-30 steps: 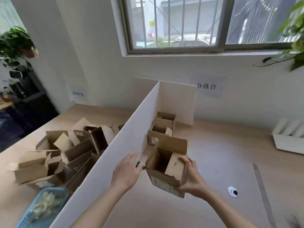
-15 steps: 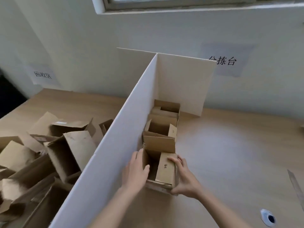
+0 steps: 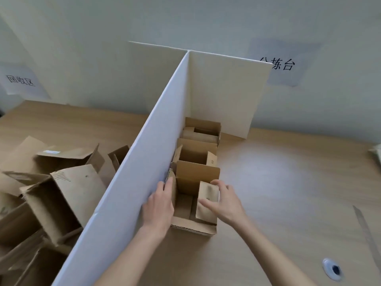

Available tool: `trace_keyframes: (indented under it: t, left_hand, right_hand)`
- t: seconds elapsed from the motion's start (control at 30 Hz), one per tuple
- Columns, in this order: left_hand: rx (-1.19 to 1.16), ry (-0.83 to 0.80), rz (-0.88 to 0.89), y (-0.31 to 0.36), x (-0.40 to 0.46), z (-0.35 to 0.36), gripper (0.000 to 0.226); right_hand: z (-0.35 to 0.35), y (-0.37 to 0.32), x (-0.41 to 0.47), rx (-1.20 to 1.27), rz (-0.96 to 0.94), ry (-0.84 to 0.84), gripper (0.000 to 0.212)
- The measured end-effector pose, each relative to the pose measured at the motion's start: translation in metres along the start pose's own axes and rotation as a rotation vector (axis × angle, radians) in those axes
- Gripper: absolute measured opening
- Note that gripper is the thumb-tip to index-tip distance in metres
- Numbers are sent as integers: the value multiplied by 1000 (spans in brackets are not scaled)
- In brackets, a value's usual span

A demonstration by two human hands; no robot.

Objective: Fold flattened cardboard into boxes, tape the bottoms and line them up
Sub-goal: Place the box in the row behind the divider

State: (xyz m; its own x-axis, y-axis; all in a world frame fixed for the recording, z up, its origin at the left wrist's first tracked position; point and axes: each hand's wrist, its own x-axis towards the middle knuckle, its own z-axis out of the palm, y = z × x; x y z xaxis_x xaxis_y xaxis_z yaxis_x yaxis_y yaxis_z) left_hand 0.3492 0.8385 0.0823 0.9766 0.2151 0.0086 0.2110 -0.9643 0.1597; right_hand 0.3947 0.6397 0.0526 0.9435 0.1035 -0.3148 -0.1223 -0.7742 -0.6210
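An open cardboard box [image 3: 193, 226] stands on the wooden table [image 3: 288, 182], nearest me, at the front end of a row along the white divider [image 3: 142, 162]. Behind it stand two more open boxes, one [image 3: 195, 156] in the middle and one [image 3: 203, 130] at the far end. My left hand [image 3: 158, 207] lies flat with straight fingers against the near box's left side, between box and divider. On the right, my right hand [image 3: 225, 201] grips the box's upright flap, thumb on its inner face and fingers over its top edge.
Left of the divider lies a pile of loose and half-opened cardboard [image 3: 61, 186]. A round cable grommet [image 3: 334, 269] sits in the table at the lower right, and a long thin strip [image 3: 365, 230] lies near the right edge. Paper labels hang on the wall.
The box went from tilted in the air down onto the table at the front of the row. Both hands stayed on its sides. My view has tilted down and closer.
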Motion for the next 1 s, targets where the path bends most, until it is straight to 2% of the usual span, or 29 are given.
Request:
trace_keyframes:
  t: [0.07,0.13,0.23,0.3,0.37,0.43,0.57,0.7,0.83,1.0]
  left_hand:
    - [65,4,51,1,1,0,55]
    - [132,11,90,1,0,0,54]
    - [199,30,145,-8,5,2,64]
    - [307,13,265,-15,7,3,64]
    - [413,-48,364,-19,8,9,54]
    - [423,-114,343,-22,8,12,53]
    - [329,-197,273,-31,13,14,72]
    - [336,-263,306,-37,21,10,85]
    - [287,-243,358,-31,23,7,81]
    - [126,-199,434,-24,29,10,74]
  right_hand:
    - [12,-23,-2,-139,118,8,91]
    - [22,-35,-3,-193,148,9,87]
    - [12,-34,-1,91,110,-8,66]
    - [-4,-22,0,348,86,19,53]
    - [-17,-2,-2,508,88,63,52]
    - [-18,16,-8,538,83,81,58]
    - [-1,36,-13,336,38,137,43]
    - [10,35,-21,99,26,165,47]
    - [15,28,-23,-119,52,145,71]
    - [16,20,-23,-142,117,125,66]
